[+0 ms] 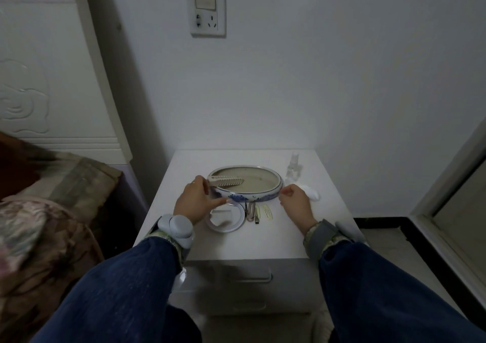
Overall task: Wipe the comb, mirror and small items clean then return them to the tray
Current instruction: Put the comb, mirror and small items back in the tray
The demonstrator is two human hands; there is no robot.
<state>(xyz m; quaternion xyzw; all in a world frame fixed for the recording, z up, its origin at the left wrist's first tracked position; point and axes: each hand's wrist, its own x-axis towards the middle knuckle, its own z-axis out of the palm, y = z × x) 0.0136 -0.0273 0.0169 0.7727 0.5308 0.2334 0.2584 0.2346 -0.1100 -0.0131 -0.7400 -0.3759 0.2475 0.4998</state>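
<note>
The left hand (pixel 196 202) pinches the comb (pixel 226 180) over the tray's (pixel 252 196) left rim, while the right hand (pixel 295 202), fingers curled, holds nothing beside its right rim. The mirror (pixel 225 217) and 3 hair clips (pixel 256 213) lie on the nightstand (pixel 263 242) before the tray, toward the front edge.

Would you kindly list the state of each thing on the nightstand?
Comb: lying in the tray, handle at left hand.
Tray: otherwise bare.
Mirror: flat, outside tray.
Clips: outside tray.
Bottle: upright.
Cloth: unheld.
Right hand: curled, holding nothing.

Tray (pixel 265 196) mid-table, mirror (pixel 226 217) and clips (pixel 252 212) crowding its front; bottle (pixel 294 167) back right
</note>
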